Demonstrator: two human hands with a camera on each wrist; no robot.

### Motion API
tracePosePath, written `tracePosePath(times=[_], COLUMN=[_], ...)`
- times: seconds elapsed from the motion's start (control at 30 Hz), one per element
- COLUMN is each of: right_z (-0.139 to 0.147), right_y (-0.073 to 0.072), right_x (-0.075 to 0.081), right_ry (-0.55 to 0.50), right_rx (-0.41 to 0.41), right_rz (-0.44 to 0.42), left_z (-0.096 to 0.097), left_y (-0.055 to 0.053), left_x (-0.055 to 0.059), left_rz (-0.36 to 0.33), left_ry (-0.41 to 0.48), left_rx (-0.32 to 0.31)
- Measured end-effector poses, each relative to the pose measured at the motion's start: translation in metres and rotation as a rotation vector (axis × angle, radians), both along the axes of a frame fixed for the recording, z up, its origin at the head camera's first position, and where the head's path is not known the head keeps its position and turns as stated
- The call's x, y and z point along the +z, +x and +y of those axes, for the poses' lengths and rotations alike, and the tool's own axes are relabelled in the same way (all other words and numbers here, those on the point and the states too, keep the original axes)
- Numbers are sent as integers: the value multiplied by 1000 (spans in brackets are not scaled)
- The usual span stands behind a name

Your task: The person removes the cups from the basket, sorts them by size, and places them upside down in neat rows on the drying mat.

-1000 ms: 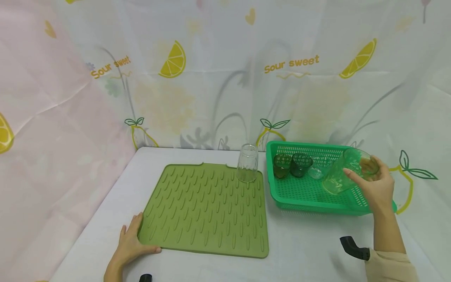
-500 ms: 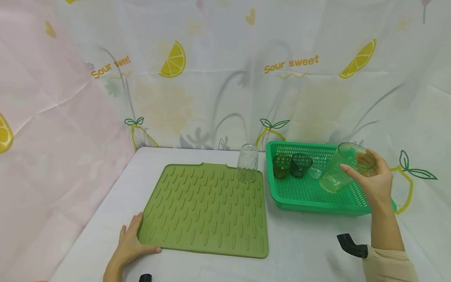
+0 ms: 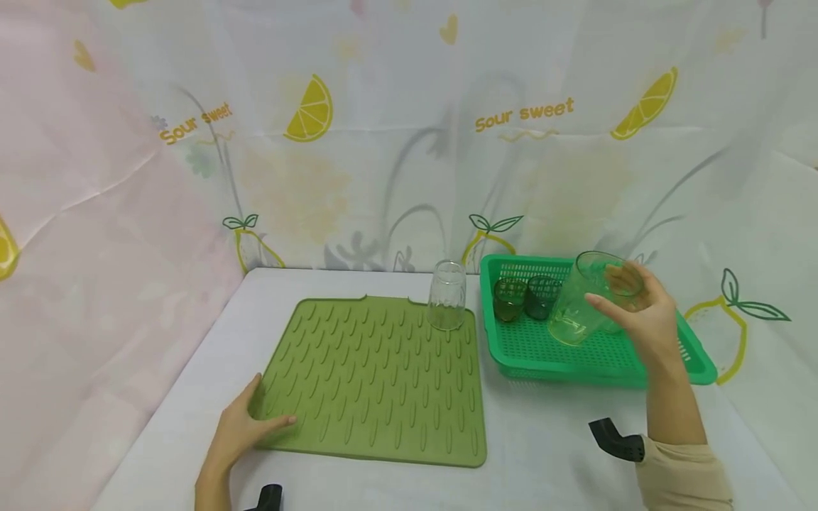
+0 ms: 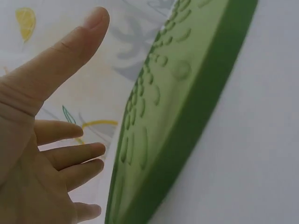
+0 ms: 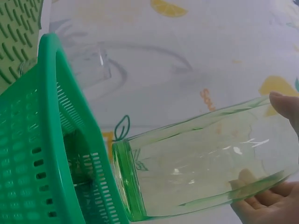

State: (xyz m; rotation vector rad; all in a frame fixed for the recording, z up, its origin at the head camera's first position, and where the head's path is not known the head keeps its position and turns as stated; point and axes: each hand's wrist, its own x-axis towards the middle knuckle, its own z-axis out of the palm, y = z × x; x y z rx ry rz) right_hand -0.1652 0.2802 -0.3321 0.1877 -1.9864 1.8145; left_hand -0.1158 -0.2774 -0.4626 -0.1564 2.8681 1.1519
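Observation:
My right hand (image 3: 645,323) grips a large green-tinted drinking glass (image 3: 571,312) near its rim, thumb on one side and fingers on the other. The glass is tilted over the green basket (image 3: 575,372), its thick base pointing down and left. In the right wrist view, the glass wall (image 5: 196,163) shows faint raised marks. My left hand (image 3: 239,429) is at the near left corner of the olive green ridged mat (image 3: 377,376), fingers spread and holding nothing. The left wrist view shows the thumb and fingers apart from the mat's edge (image 4: 201,107).
A clear glass (image 3: 447,298) stands on the far right corner of the mat. In the basket are an olive-brown small glass (image 3: 509,301) and a dark green one (image 3: 540,298). A patterned curtain (image 3: 377,142) hangs behind the white table (image 3: 543,454).
My right hand has moved left across the basket with the green-tinted glass, now tilted more upright. My left hand has lifted a little from the mat's corner. The view has shifted slightly.

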Motion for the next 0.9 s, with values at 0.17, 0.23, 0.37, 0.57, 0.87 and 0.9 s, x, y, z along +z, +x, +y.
tracePosePath(times=[0.17,0.23,0.37,0.57,0.87,0.9], right_z=[-12,-17,-28,-46,-70,-73], right_y=[-2,-1,-1,-2,-7,-8], right_x=[1,1,0,-4,-8,-9], right_ry=[33,47,20,67,8,-2], right_rx=[47,60,114,148,282,298], right_rz=[0,-12,-16,-27,9,19], left_z=[17,25,44,78,124,129], left_y=[-8,-11,-19,-35,-58,-60], left_x=[14,18,27,42,76,79], left_rz=[132,178,255,376,415,413], left_ry=[103,175,297,396,489,500], left_rx=[-57,-97,-177,-336,-533,-551])
